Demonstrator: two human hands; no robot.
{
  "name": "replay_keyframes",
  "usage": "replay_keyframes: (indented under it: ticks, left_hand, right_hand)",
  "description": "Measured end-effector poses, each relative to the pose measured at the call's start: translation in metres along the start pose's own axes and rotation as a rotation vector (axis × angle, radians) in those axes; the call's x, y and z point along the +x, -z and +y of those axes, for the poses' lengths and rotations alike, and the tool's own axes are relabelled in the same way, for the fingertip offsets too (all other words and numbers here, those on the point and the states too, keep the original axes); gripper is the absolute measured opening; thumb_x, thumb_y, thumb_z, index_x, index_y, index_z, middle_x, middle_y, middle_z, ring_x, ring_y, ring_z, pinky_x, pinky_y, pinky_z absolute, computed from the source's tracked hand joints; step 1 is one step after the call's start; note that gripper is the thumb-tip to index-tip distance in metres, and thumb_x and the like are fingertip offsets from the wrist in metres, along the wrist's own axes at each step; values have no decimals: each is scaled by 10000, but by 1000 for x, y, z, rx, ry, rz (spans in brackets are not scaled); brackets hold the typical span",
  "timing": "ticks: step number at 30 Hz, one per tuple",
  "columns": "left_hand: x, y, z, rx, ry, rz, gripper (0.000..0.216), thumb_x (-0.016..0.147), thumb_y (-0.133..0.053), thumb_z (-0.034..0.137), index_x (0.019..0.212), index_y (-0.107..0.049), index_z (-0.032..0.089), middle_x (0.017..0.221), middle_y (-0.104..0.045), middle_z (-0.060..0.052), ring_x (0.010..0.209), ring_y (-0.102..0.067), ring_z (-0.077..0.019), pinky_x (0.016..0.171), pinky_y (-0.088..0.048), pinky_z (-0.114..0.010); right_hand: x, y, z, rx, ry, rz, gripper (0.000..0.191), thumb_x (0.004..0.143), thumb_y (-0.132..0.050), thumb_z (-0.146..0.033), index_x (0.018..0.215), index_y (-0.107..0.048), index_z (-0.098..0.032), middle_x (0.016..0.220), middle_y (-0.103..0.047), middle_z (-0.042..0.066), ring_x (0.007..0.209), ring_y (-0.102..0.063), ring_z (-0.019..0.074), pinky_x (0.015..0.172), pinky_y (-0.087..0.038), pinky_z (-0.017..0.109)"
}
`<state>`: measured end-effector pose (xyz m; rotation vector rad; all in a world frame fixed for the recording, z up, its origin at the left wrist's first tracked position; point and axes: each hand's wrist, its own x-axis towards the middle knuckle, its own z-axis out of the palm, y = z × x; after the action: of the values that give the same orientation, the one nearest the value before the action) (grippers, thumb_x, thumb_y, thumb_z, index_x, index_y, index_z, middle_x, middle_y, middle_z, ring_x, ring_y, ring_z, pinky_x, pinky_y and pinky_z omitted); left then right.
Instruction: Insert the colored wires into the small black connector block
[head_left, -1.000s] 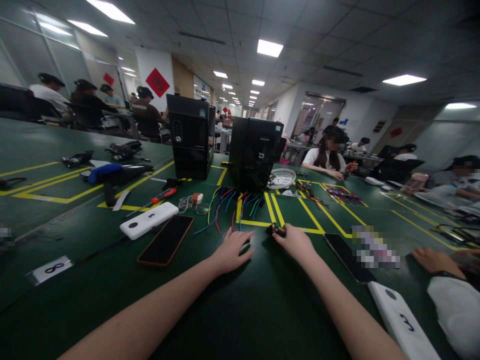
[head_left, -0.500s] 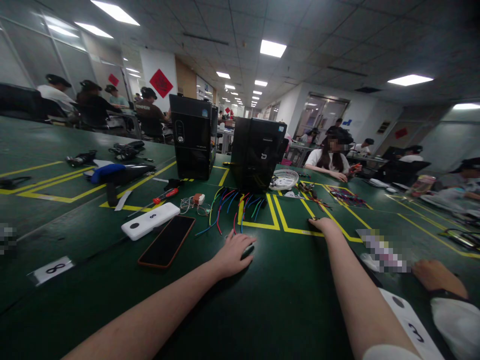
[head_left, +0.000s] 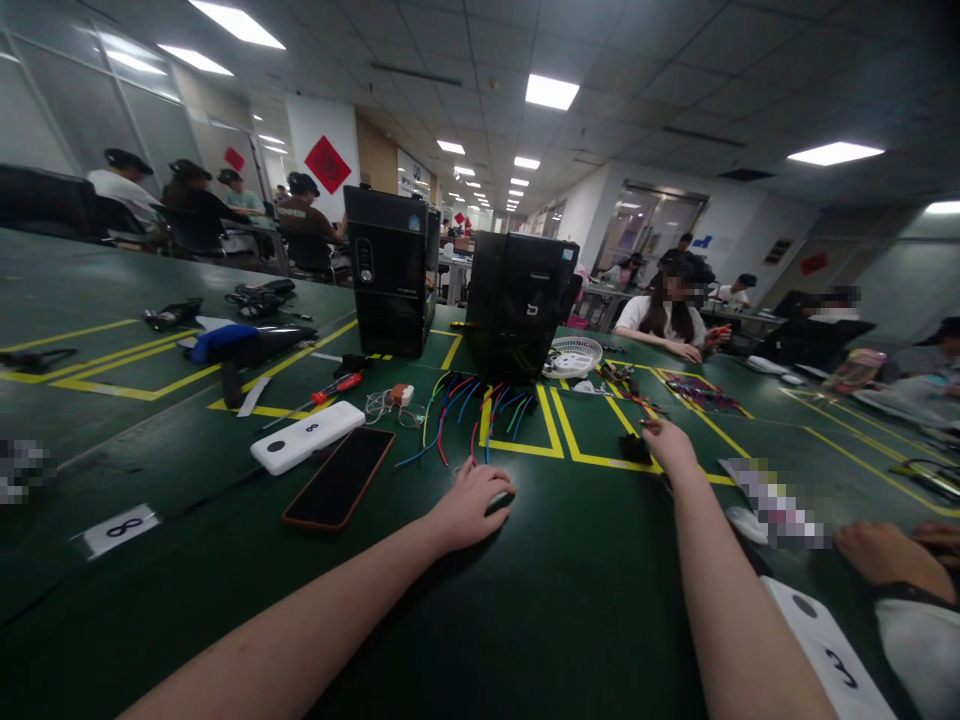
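Note:
My left hand (head_left: 474, 505) lies palm down on the green table, thumb apart from the bent fingers. Its fingertips are beside the ends of several red, blue and green wires (head_left: 448, 425) spread in front of a black computer tower (head_left: 517, 305). Farther right, my right hand (head_left: 671, 445) is closed in a pinch at the yellow tape lines. What its fingertips hold, if anything, is too small to make out. Just left of these fingers sits a small black object (head_left: 634, 448), its kind unclear.
A phone (head_left: 341, 478), a white device marked 8 (head_left: 307, 438) and a red-handled screwdriver (head_left: 337, 388) lie left. Another black tower (head_left: 388, 275) stands behind. A white basket (head_left: 574, 357) is beyond my right hand. A co-worker's hand (head_left: 892, 560) rests at the right.
My right hand has moved slightly forward and right, and its fingers have come off the small black object, now in fuller view. My left hand stays by the wires. The view has shifted slightly.

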<state>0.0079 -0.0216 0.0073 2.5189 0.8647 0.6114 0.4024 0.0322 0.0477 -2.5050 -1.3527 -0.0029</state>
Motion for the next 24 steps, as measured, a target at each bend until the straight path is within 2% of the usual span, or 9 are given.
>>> replay_keyframes:
  ticks: [9, 16, 24]
  left_hand:
    - [1, 2, 2, 11, 20, -20, 261, 829, -508, 291, 1083, -558, 261, 1150, -532, -35, 1128, -446, -219, 1081, -95, -524]
    - [1, 0, -1, 22, 9, -10, 253, 834, -505, 296, 1079, -557, 262, 1143, -532, -29, 1120, -452, -212, 1085, -84, -520]
    - [0, 1, 0, 18, 11, -12, 259, 836, -507, 303, 1087, -555, 262, 1143, -532, -31, 1126, -446, -209, 1083, -103, -510]
  right_hand:
    - [17, -15, 5, 2, 78, -53, 334, 783, -493, -272, 1052, -635, -134, 956, -661, 97, 811, -604, 178, 624, -417, 233]
    - [22, -22, 5, -83, 104, -48, 303, 760, -510, -247, 1007, -652, -146, 975, -657, 110, 861, -606, 213, 669, -433, 260]
    - [21, -14, 2, -113, 61, -7, 329, 796, -449, -265, 1034, -639, -140, 990, -652, 127, 876, -611, 223, 676, -446, 269]
